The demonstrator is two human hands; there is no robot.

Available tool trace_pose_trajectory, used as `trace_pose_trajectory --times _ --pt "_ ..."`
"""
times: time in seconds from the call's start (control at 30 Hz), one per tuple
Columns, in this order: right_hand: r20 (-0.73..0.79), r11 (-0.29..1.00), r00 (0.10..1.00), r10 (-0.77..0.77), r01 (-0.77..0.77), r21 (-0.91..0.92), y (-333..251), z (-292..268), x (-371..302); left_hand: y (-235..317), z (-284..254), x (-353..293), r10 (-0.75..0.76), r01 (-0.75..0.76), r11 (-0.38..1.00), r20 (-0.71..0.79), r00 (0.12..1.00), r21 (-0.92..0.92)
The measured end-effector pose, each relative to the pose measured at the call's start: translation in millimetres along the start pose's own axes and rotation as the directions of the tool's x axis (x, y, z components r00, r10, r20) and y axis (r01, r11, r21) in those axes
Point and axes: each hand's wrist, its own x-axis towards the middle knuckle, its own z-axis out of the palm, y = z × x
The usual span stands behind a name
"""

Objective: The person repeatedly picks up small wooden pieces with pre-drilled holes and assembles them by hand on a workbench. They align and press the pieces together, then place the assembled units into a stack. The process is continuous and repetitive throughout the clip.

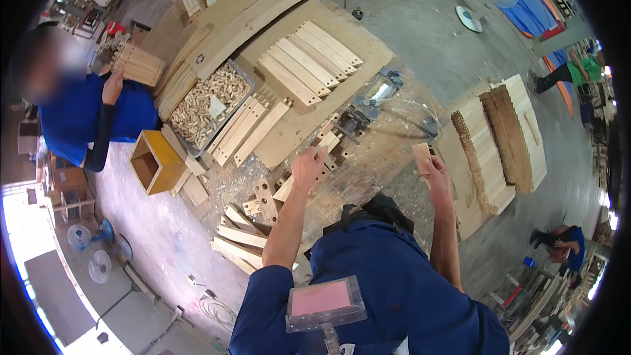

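Observation:
My left hand is closed over a pale wooden slat, whose ends show on both sides of the fingers. This slat lies at a wooden jig with drilled holes, beside a metal clamp device on the worktable. Off to the right, my right hand grips the lower end of another pale wooden slat and holds it tilted up near the table's right side. Loose drilled wooden blocks lie left of my left forearm.
A grey tray full of wooden dowels stands at the far left, next to slats and a yellow open box. More slats lie in a row beyond. Stacked slats stand at right. A co-worker holds slats at left.

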Motion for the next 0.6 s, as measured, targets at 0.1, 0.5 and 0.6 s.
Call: trace_pose_trajectory --times 0.1,0.5,0.6 --pt "-0.003 1.000 1.000 -0.028 0.028 0.009 -2 5 2 -8 -1 2 0.002 -0.002 0.999 0.009 1.000 0.040" --pt "0.060 0.994 0.998 0.025 -0.019 -0.106 -11 30 10 -6 -7 0 0.076 -0.077 0.997 0.114 0.990 -0.001" --pt "0.038 0.996 0.999 0.030 -0.027 -0.081 -7 26 11 2 -6 12 0.051 -0.057 0.994 0.062 0.997 0.095"
